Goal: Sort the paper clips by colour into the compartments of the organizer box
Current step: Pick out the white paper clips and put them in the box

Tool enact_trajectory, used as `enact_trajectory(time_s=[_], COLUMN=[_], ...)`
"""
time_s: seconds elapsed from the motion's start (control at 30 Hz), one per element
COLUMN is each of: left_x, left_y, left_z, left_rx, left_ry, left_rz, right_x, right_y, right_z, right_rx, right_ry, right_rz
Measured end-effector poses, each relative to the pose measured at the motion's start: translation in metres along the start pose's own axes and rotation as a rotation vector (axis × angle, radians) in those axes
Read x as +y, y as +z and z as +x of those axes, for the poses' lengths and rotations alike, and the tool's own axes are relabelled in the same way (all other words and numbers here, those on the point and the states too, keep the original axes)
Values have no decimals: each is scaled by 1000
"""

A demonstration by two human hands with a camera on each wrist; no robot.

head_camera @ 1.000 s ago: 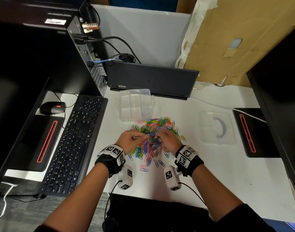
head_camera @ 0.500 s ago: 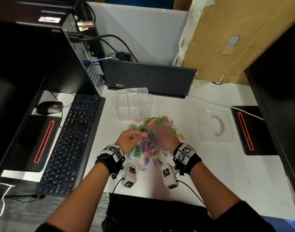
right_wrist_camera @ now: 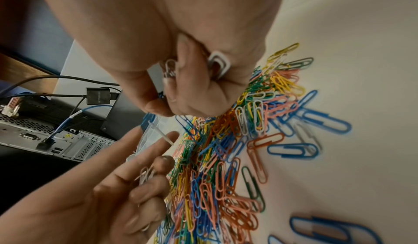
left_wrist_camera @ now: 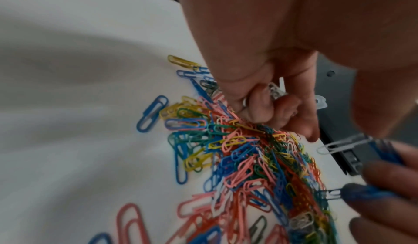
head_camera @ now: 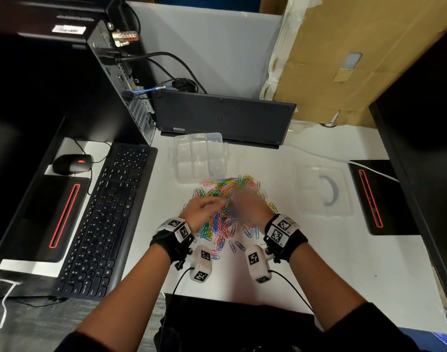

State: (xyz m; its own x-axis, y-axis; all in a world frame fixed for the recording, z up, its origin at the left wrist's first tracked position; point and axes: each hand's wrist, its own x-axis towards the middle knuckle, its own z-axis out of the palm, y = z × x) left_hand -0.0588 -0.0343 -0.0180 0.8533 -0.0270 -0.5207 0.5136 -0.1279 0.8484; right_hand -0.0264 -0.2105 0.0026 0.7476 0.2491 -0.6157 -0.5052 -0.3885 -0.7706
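Over the middle of the white desk, toward its near edge, I have both hands above the heap of coloured paper clips. My left hand has its fingers curled, pinching a few white clips between thumb and fingertips; the right wrist view shows that same little bundle held against the curled fingers. My right hand is smeared by motion in the head view, but its own wrist view shows it curled too, with white clips tucked against the palm and more between thumb and forefinger. From the left wrist view I also see a white clip sticking out of the right fingertips, which are blurred. The two hands sit close together, nearly touching above the heap.

Blue, pink, orange, green and yellow clips lie tangled beneath them, with loose blue ones scattered toward the near edge. Just beyond the heap stands the clear organizer box, lid off, with some white clips in its near right compartment. Its clear lid lies flat toward the right edge. A black keyboard lies along the left edge, with a mouse beyond it, and a closed dark laptop stands at the far edge.
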Motion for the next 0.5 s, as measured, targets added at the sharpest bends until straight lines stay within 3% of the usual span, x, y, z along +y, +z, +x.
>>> enact_trajectory(time_s=[0.07,0.2,0.5], left_x=[1,-3,-6], left_y=[1,6,3], left_z=[0,1,-2], left_rx=[10,24,74], left_ry=[123,261,272], left_rz=[141,179,152], right_x=[-2,-4,-3], right_y=[0,-2,-7], right_z=[-1,-3,-3], right_rx=[-17,-34,19], right_ry=[18,34,31], right_rz=[30,79,108])
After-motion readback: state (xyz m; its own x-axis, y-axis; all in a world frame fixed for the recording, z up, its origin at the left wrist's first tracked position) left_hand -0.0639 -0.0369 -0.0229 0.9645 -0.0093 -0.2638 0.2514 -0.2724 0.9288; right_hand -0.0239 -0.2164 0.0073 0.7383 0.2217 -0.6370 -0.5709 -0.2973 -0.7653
